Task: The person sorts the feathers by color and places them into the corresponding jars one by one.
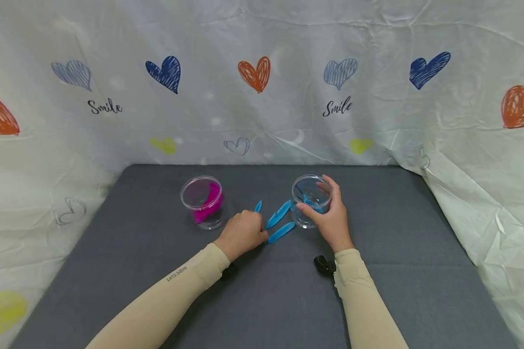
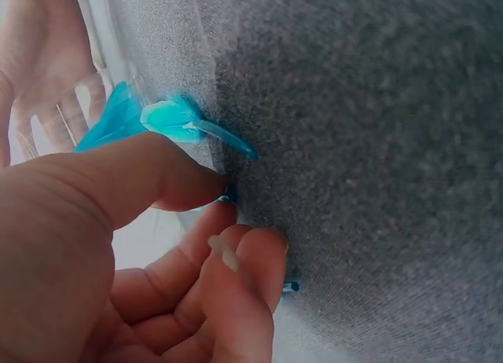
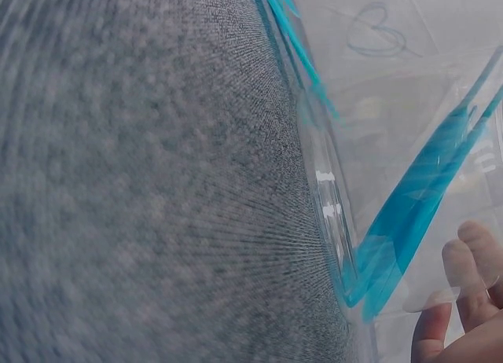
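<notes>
My right hand grips a clear round plastic jar that stands upright on the dark cloth. Blue feathers lean inside it, seen through the wall in the right wrist view. To its left, the thumb and index finger of my left hand pinch a small bit of a blue feather close to the cloth; most of that feather is hidden. Two blue feathers lie between the left hand and the jar. Beyond the left knuckles pokes the tip of another blue feather.
A second clear jar, with bright pink feathers inside, stands to the left. Dark grey cloth covers the table. A white curtain printed with hearts hangs behind and along both sides.
</notes>
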{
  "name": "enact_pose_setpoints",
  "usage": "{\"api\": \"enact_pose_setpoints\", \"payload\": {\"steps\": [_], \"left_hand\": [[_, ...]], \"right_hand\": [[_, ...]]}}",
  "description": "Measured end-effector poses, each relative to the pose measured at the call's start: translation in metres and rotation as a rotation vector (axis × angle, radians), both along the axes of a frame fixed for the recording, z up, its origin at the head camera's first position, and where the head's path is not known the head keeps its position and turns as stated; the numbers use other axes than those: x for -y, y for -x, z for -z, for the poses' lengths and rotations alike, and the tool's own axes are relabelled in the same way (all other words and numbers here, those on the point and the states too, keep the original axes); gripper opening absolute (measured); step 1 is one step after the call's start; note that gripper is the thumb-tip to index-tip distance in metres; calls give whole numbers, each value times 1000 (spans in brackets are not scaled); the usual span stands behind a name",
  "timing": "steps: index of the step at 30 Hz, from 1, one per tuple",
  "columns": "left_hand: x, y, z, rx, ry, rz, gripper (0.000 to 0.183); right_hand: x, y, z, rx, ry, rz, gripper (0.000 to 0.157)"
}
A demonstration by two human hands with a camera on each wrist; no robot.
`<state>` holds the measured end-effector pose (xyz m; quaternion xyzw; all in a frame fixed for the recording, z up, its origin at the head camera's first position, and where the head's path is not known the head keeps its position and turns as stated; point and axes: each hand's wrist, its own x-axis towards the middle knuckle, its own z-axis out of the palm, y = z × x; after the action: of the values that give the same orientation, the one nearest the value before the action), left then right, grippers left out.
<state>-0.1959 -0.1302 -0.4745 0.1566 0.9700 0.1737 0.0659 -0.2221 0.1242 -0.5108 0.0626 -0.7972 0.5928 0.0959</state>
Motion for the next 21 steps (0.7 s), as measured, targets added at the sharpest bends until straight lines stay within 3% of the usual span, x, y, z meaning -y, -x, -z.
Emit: {"api": "enact_pose_setpoints", "payload": {"steps": [13, 21], "left_hand": [[2, -1, 2, 44, -30, -25, 53], [3, 0, 1, 6, -32, -48, 50]], "right_hand": [[1, 0, 1, -6, -11, -5, 98], [-1, 0, 2, -3, -4, -1, 97]]}}
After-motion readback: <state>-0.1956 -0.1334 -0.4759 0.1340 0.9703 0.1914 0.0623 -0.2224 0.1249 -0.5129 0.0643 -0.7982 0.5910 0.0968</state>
